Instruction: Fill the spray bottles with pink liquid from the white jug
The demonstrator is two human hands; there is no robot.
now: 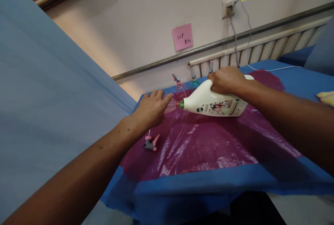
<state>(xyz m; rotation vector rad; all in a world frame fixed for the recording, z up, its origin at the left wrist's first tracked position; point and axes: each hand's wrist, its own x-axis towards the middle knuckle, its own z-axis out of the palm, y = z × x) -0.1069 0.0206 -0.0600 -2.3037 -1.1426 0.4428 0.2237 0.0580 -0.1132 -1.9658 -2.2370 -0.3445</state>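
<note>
R hand (225, 80): fingers closed round handle of jug (202, 99), tilted, mouth at neck of clear bottle (171, 106). L hand (153, 108): prob. gripping bottle, fingers part. hidden. Label illeg.; pink note (182, 37): "32" + chars.

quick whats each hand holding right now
Left hand: closed, holding a clear plastic bottle.
Right hand: closed, holding a white plastic jug.
</note>
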